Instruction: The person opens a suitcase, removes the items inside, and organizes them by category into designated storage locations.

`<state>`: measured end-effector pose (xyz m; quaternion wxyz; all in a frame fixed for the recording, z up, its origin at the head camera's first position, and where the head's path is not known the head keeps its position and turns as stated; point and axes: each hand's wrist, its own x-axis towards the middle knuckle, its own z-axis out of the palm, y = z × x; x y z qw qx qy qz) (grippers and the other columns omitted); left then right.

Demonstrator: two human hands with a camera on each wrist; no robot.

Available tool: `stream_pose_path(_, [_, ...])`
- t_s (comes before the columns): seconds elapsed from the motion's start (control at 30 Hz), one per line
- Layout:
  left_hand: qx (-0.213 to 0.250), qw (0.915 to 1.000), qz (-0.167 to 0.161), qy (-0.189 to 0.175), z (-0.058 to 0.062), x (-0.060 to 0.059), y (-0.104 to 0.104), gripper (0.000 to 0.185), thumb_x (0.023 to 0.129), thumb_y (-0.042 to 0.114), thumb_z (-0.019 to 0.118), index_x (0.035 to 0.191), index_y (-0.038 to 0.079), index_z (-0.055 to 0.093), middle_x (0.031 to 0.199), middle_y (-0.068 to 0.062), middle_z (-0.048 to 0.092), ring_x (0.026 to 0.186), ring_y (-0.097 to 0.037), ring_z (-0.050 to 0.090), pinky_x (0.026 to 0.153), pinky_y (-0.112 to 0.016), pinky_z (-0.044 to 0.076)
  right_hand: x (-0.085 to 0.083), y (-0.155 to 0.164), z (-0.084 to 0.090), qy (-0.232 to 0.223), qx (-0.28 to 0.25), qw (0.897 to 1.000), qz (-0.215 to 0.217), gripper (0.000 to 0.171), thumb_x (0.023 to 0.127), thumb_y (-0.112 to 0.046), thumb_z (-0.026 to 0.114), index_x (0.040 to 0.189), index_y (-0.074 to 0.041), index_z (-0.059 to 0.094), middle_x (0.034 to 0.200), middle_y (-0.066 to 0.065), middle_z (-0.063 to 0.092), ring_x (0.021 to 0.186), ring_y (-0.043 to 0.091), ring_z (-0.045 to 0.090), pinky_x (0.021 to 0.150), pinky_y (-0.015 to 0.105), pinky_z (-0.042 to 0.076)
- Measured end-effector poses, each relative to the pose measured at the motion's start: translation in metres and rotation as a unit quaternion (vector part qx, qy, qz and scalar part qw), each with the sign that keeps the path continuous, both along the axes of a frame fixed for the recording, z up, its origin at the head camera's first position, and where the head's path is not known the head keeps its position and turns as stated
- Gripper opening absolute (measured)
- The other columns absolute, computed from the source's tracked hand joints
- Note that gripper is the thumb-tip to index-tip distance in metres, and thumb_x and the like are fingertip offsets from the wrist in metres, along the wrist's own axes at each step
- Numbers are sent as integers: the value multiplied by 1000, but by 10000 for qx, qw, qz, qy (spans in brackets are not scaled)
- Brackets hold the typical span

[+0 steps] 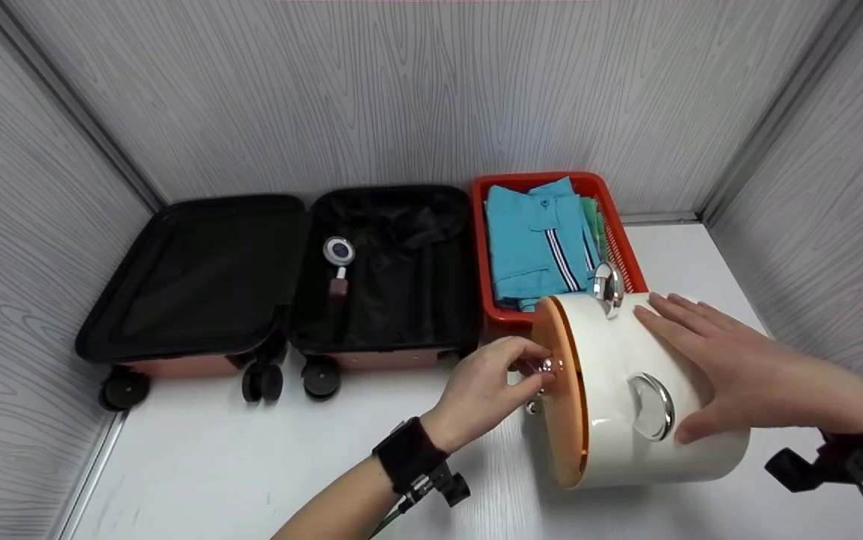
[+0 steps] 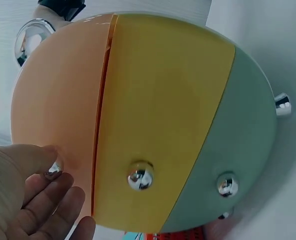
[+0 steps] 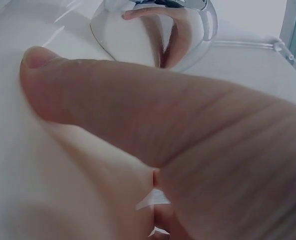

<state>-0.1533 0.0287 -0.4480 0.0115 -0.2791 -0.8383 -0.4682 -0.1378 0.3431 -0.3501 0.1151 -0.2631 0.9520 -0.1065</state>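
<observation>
Just before the red plastic basket, laid on its side: a glossy cream-white cylindrical container, with long axis roughly left to right. On its left-facing end, in front of the basket's middle, pinched between thumb and finger of the left hand: a small round silver knob on a smooth orange panel (with a narrow slit along one edge). By judgement, decisive: knob nearer to left hand. Toward the basket's front right, on the curved wall: right hand, spread, grasping nothing.

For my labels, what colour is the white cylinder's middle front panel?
The middle panel is yellow, clearest in the left wrist view.
</observation>
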Motion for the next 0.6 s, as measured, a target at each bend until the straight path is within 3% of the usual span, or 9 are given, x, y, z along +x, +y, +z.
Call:
stream_pose_path(0.13, [139,9999,6,-91,-1,-2,11,21,98,29,72,117,20,70,109,13,66,93,4,63,81,-19,51,-1,2,0,10,45,10000,-64,137,55,-59,94,164,-18,23,169,12,18,152,42,15,115,68,20])
stream_pose_path(0.3, [236,9996,-43,-117,-7,-3,12,24,98,29,72,120,20,68,112,13,65,95,1,63,84,-20,52,1,5,-2,174,-60,9998,25,137,55,-59,95,164,-16,24,168,14,21,152,43,17,118,62,19])
stream_pose_path(0.6, [-536,9984,52,-142,-31,-2,9,32,95,28,75,126,22,66,117,12,63,101,-4,62,82,-23,50,2,9,1,47,-93,9999,-95,136,55,-57,94,164,-15,25,167,16,23,150,46,18,113,68,22])
